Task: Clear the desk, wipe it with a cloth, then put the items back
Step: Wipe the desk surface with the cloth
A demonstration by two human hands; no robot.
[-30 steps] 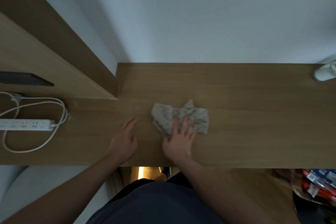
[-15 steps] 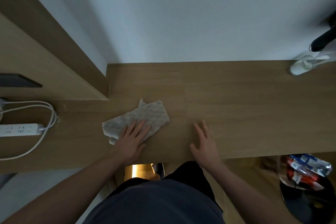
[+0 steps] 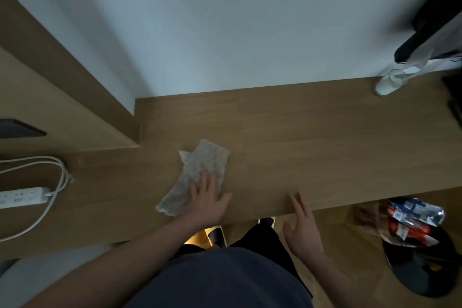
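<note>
A grey textured cloth (image 3: 200, 170) lies spread on the wooden desk (image 3: 312, 147), near its middle. My left hand (image 3: 207, 197) presses flat on the cloth's near part, fingers straight and spread. My right hand (image 3: 303, 230) hovers at the desk's front edge to the right, fingers extended, fingertips just over the edge, holding nothing.
A white power strip (image 3: 20, 196) with a looped white cable (image 3: 60, 177) lies at the left. A raised wooden side panel (image 3: 62, 97) bounds the desk's left. A white bottle (image 3: 388, 84) stands at the back right. A black bin (image 3: 425, 265) with wrappers sits below right.
The cloth passed from under my right hand to under my left hand, which has slid it rightward along the desk. My right hand drew back to the front edge.
</note>
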